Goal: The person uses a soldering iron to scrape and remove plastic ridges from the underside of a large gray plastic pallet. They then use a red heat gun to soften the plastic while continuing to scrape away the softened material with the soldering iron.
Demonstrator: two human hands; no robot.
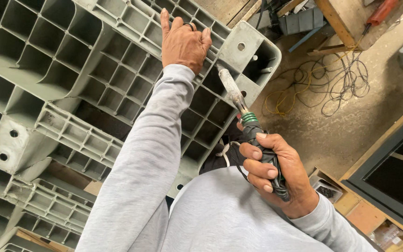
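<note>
A small open box (325,189) with dark contents sits on the floor at lower right, beside the wooden frame. Farther right, near the bottom edge, lies a crumpled clear-wrapped packet (387,233). No signs or screens show.

A ribbed plastic pallet (71,93) filled the left and middle of the view, its underside grid facing the person. The left hand (184,43) rested flat on that grid near the pallet's upper right corner. Just right of and below it, the right hand (271,170) held a soldering tool (253,135), whose tip touched the pallet's edge. Beyond, on the floor (350,130), tangled wires (336,81) lay to the right, with a framed panel (397,168) at the far right.
</note>
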